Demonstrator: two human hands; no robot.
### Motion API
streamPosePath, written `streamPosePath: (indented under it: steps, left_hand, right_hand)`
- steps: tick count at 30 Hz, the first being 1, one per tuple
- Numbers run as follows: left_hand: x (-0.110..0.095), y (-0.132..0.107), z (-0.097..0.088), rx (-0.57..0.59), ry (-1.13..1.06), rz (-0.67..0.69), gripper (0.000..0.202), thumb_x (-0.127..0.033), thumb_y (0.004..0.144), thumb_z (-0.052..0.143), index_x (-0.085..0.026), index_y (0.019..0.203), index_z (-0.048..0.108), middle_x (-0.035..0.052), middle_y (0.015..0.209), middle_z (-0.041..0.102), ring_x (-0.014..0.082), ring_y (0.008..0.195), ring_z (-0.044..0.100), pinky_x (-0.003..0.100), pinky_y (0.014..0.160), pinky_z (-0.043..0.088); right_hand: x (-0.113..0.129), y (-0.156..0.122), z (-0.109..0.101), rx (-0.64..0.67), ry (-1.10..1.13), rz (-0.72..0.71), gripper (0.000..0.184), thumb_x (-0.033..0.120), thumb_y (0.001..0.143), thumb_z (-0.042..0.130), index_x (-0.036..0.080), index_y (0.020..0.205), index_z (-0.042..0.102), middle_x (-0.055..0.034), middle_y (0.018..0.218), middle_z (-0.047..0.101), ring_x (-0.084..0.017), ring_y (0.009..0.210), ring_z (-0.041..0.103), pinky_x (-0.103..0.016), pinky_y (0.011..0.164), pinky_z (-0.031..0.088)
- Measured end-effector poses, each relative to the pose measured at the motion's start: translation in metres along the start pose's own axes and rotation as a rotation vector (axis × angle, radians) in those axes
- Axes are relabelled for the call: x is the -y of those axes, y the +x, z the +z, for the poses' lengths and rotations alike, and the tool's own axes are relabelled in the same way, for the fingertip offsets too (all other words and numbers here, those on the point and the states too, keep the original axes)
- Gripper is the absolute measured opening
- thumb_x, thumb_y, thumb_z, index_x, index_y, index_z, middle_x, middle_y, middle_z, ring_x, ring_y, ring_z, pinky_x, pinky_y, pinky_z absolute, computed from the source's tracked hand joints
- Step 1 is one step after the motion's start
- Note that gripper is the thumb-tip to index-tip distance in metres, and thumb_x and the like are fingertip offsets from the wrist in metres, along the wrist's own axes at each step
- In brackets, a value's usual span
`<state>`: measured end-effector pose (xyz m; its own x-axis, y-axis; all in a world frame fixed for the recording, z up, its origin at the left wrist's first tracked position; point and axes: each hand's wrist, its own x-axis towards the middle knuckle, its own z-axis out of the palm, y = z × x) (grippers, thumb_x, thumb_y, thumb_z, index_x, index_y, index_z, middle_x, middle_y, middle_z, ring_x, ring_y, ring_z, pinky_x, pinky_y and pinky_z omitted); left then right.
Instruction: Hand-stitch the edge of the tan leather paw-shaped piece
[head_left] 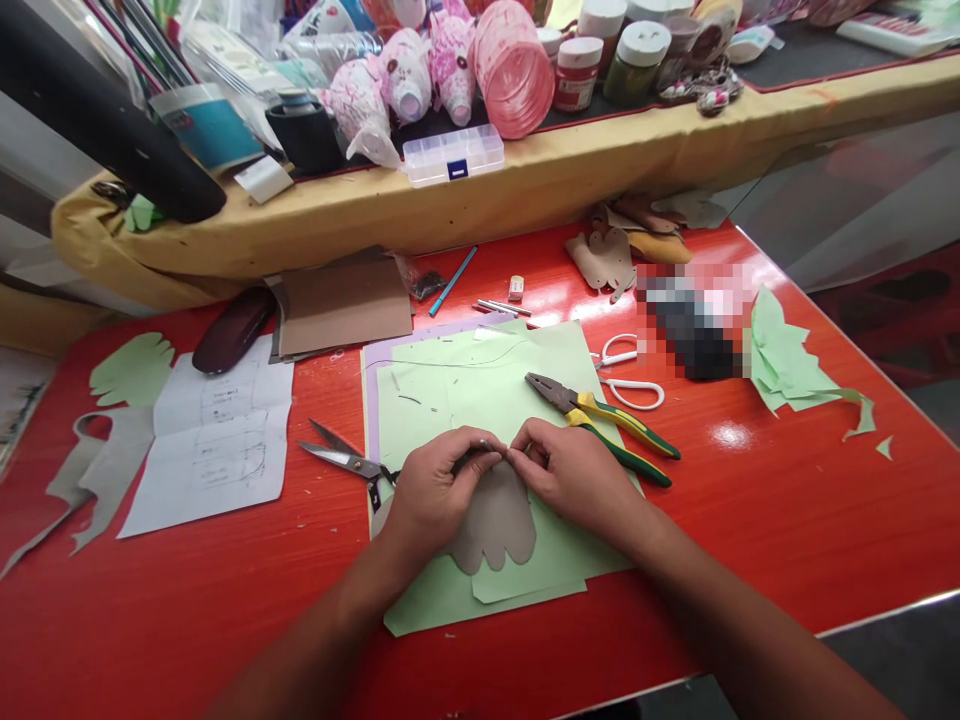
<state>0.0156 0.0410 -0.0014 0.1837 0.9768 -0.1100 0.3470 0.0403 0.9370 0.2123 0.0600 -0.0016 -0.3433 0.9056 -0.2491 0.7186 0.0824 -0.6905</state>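
A grey-brown leather-like cutout (499, 520) with a scalloped lower edge hangs below my fingers, over pale green paper sheets (555, 350). My left hand (442, 480) pinches its upper edge between thumb and forefinger. Close beside it, my right hand (562, 465) is pinched too, fingertips nearly meeting the left ones. Whatever small thing lies between the right fingertips is too small to make out. Just beyond the right hand rest pliers (600, 425) with yellow and green handles. Dark-handled scissors (345, 460) lie left of my left hand, partly hidden by it.
White-handled scissors (630, 375) lie behind the pliers. A drawn paper pattern (217, 440) and grey scraps (112, 465) are at left. Brown sheets (345, 305), a blue pen (454, 280) and an eraser (516, 288) sit farther back. Green paper scraps (787, 350) are at right. Behind runs a crowded shelf (562, 170).
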Motion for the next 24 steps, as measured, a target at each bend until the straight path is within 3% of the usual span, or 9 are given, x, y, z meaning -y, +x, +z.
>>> streamPosePath:
  steps: [8,13,24]
  left_hand:
    - [0.001,0.0017,0.0007,0.01,0.118,0.157,0.02,-0.018,0.095,0.062,-0.029,0.096,0.078,0.0027,0.089,0.076,0.0233,0.084,0.066,0.033,0.078,0.046]
    - [-0.0012,0.0039,-0.0001,0.043,0.179,0.192,0.021,-0.018,0.096,0.059,-0.029,0.095,0.077,0.0035,0.085,0.073,0.023,0.08,0.063,0.032,0.074,0.044]
    - [0.0056,0.0016,0.0048,0.011,0.201,0.222,0.02,-0.021,0.098,0.057,-0.028,0.096,0.075,0.0051,0.088,0.073,0.0246,0.085,0.063,0.033,0.078,0.045]
  right_hand:
    - [-0.0009,-0.0001,-0.0003,-0.002,0.009,-0.014,0.013,0.029,0.096,0.062,0.022,0.087,0.067,0.0011,0.068,0.069,-0.015,0.06,0.06,-0.026,0.057,0.031]
    - [-0.0015,-0.0024,-0.0004,-0.004,0.024,-0.029,0.01,0.027,0.096,0.061,0.022,0.09,0.067,0.0011,0.067,0.068,-0.016,0.059,0.06,-0.026,0.058,0.031]
    - [-0.0049,-0.0072,0.0033,-0.029,0.041,-0.063,0.011,0.026,0.098,0.06,0.022,0.097,0.07,0.0019,0.069,0.07,-0.015,0.062,0.061,-0.026,0.059,0.032]
